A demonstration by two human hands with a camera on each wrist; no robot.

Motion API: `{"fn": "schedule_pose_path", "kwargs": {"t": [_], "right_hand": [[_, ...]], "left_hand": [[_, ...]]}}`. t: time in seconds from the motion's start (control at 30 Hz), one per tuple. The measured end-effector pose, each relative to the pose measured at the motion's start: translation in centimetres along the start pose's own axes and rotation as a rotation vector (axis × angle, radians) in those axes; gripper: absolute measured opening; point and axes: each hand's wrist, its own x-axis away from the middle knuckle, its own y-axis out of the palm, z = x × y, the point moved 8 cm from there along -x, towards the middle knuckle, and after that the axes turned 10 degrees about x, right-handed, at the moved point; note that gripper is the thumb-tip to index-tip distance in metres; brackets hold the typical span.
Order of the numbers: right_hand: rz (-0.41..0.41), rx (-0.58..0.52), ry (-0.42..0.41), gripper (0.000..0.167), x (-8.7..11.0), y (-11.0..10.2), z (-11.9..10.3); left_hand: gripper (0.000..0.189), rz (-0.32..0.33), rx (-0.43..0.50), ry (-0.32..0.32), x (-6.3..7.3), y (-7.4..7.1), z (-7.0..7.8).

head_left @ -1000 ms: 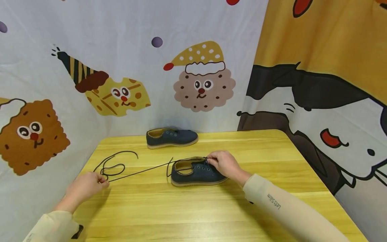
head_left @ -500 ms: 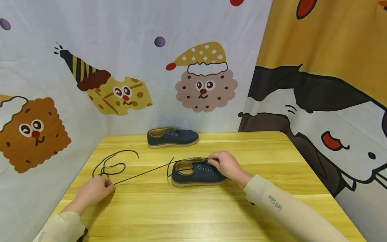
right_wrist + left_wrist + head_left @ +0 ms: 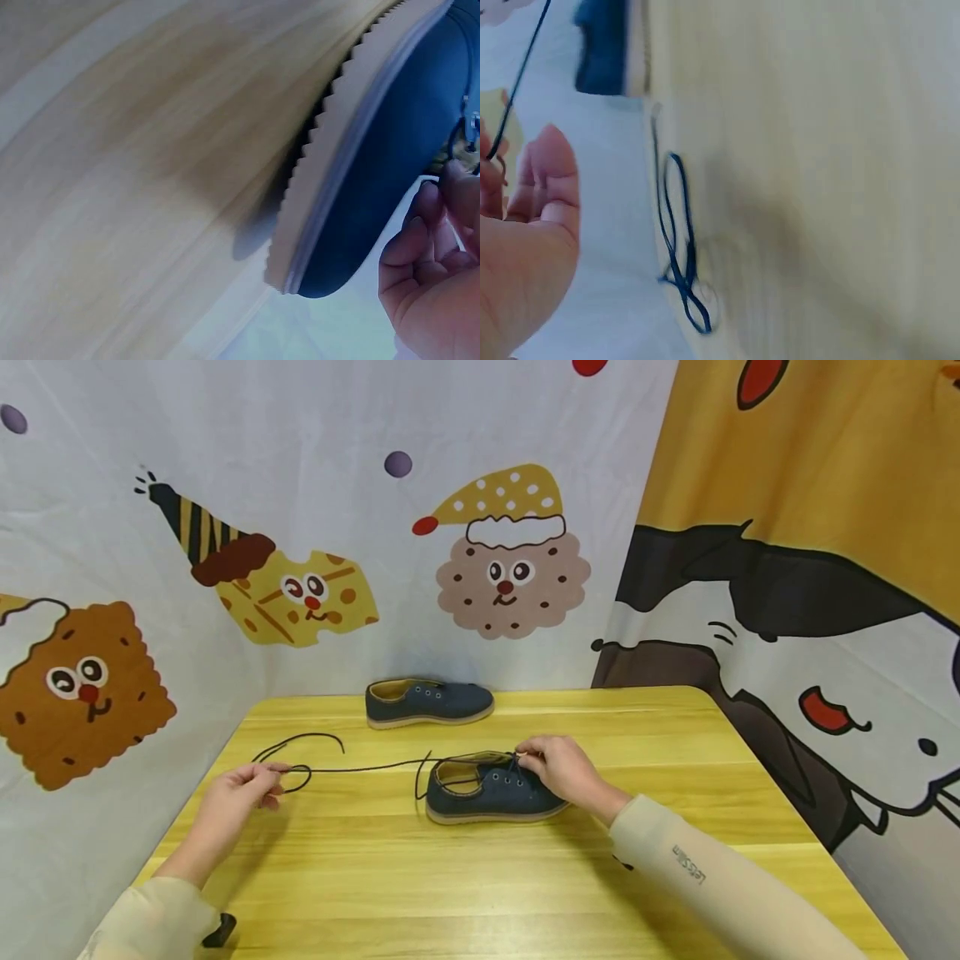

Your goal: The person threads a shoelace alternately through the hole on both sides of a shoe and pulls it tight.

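A dark blue canvas shoe (image 3: 483, 802) stands on the table with its toe to the right. My right hand (image 3: 566, 772) pinches a dark shoelace at the upper eyelets, over the shoe's front; the right wrist view shows thumb and fingertips meeting at the lace beside the shoe (image 3: 382, 165). On the left, my left hand (image 3: 238, 793) is raised and pinches the long shoelace (image 3: 360, 769), which stretches nearly level across to the shoe. In the left wrist view, slack lace (image 3: 676, 262) lies looped on the table below that hand.
A matching blue shoe (image 3: 453, 704) rests at the table's back edge, with no lace seen in its eyelets. The yellow wood-grain table (image 3: 450, 893) meets a cartoon-printed curtain (image 3: 330, 460) behind and at both sides. A short lace end (image 3: 424, 772) sticks up by the near shoe's heel.
My left hand has first shifted slightly right, then lifted upward, bringing its lace from a slope to nearly level. My right hand stays at the eyelets, and both shoes remain in place.
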Motion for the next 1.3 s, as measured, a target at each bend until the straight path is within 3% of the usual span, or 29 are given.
{"fn": "schedule_pose_path", "kwargs": {"t": [0.07,0.17,0.23,0.3,0.37,0.43,0.53,0.6,0.67,0.77,0.83,0.9,1.03,1.13,1.2,1.3], "right_hand": [[0.015,-0.003,0.021,0.019,0.1,-0.4,0.0],[0.051,-0.013,0.041,0.021,0.3,-1.1,-0.4],[0.094,-0.020,0.009,0.020,0.5,-1.7,-1.2],[0.132,-0.003,-0.069,0.018,0.8,-2.3,-2.4],[0.153,0.039,-0.165,0.017,1.2,-2.7,-3.8],[0.145,0.092,-0.233,0.019,1.5,-2.7,-4.9],[0.088,0.170,-0.264,0.022,1.7,-2.3,-5.7],[0.028,0.215,-0.239,0.024,1.6,-1.7,-5.7],[-0.026,0.229,-0.208,0.024,1.6,-1.3,-5.5],[-0.080,0.184,-0.154,0.021,1.5,-1.0,-5.0],[-0.090,0.123,-0.124,0.016,1.5,-1.1,-4.7],[-0.090,0.072,-0.108,0.011,1.5,-1.3,-4.5],[-0.058,0.032,-0.128,0.005,1.7,-1.6,-4.5],[-0.014,0.034,-0.164,0.005,1.9,-1.7,-4.7],[0.015,0.034,-0.188,0.006,2.0,-1.6,-4.8],[0.039,0.032,-0.201,0.007,2.1,-1.5,-4.9]], "left_hand": [[0.035,-0.008,0.249,0.042,-0.3,0.3,1.0],[0.027,-0.026,0.598,0.055,-1.0,0.9,2.1],[0.021,-0.033,0.748,0.042,-1.5,1.5,2.7],[0.016,-0.023,0.814,0.012,-1.9,2.2,3.0],[0.030,-0.002,0.832,-0.013,-2.3,3.0,3.3],[0.042,0.019,0.815,-0.016,-2.7,3.6,3.9],[0.032,0.033,0.773,0.013,-3.3,4.7,5.1],[0.024,0.027,0.713,0.036,-3.7,5.8,6.1],[0.022,0.017,0.565,0.062,-4.1,7.1,7.2],[0.023,0.003,0.196,0.099,-4.3,9.5,8.8],[0.019,-0.027,-0.074,0.163,-4.2,11.8,9.9],[0.014,-0.073,-0.305,0.266,-4.0,14.6,11.0],[0.006,-0.172,-0.637,0.579,-3.0,21.0,12.9],[0.004,-0.228,-0.810,0.731,-2.3,25.0,12.8],[0.003,-0.262,-0.880,0.757,-2.0,26.8,12.2],[0.003,-0.289,-0.941,0.750,-1.9,28.4,11.3]]}}
